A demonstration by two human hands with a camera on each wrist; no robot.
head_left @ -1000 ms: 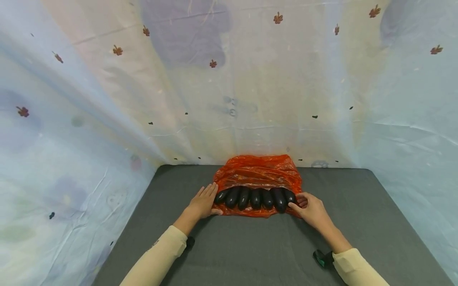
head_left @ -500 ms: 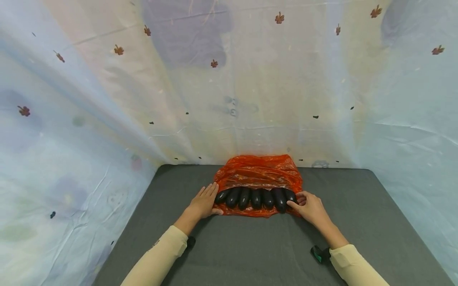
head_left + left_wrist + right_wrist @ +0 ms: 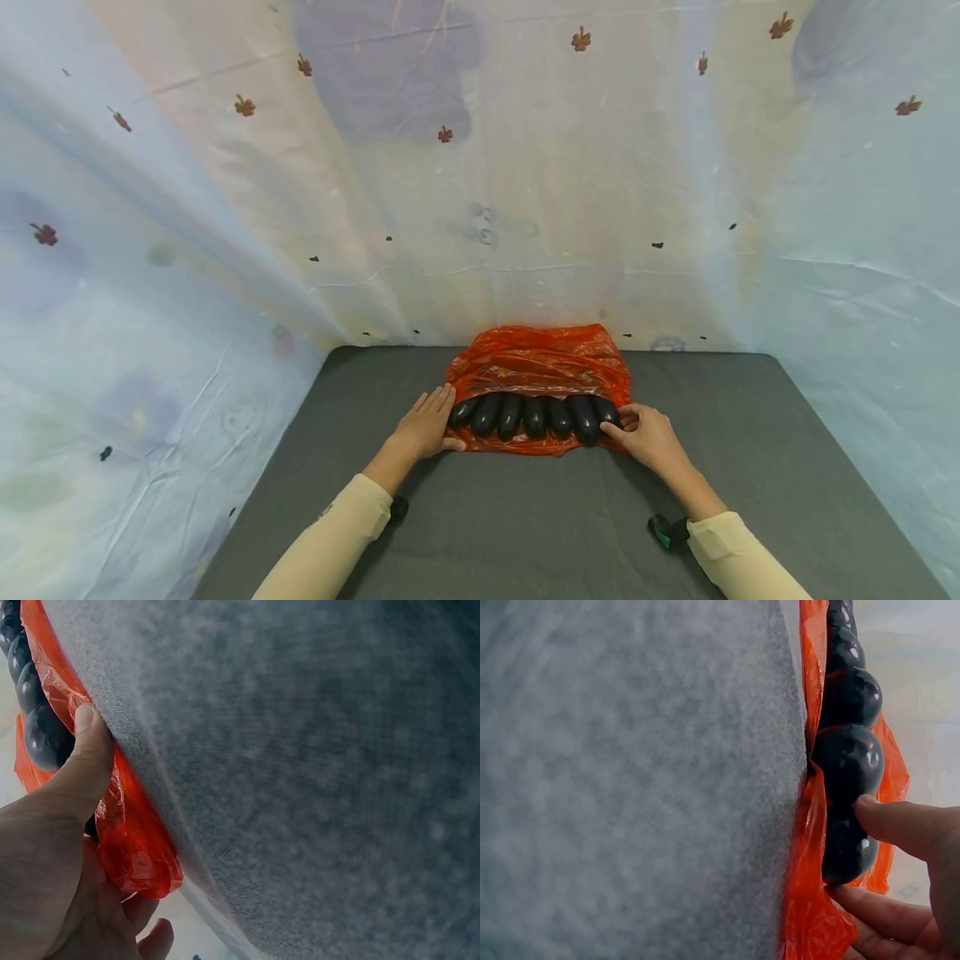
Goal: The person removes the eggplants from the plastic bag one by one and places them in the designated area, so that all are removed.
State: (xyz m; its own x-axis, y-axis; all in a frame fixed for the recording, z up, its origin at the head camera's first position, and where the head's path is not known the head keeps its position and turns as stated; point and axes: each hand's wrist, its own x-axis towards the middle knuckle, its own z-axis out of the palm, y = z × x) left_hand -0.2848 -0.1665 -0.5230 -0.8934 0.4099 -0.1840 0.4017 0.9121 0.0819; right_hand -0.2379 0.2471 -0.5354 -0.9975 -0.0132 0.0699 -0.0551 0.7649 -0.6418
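Note:
Several glossy black eggplants (image 3: 535, 417) lie side by side in a row on a crinkled orange plastic bag (image 3: 540, 354). My left hand (image 3: 426, 427) rests at the bag's left edge with straight fingers beside the leftmost eggplant (image 3: 463, 412). The left wrist view has its thumb (image 3: 88, 754) on the near strip of the bag. At the other end, my right hand (image 3: 652, 439) holds the rightmost eggplant (image 3: 847, 855) between thumb and fingers. Its thumb tip lies where that eggplant meets its neighbour (image 3: 849, 761).
The dark grey table (image 3: 525, 525) spreads in front of the bag and to both sides. Behind it hangs a pale patterned plastic sheet (image 3: 540, 192), which continues along the left and right. A dark strap device (image 3: 667, 532) is at the right wrist.
My right hand and forearm have shifted slightly left, thumb a little further over the end eggplants. The left hand, the bag and the row look unchanged.

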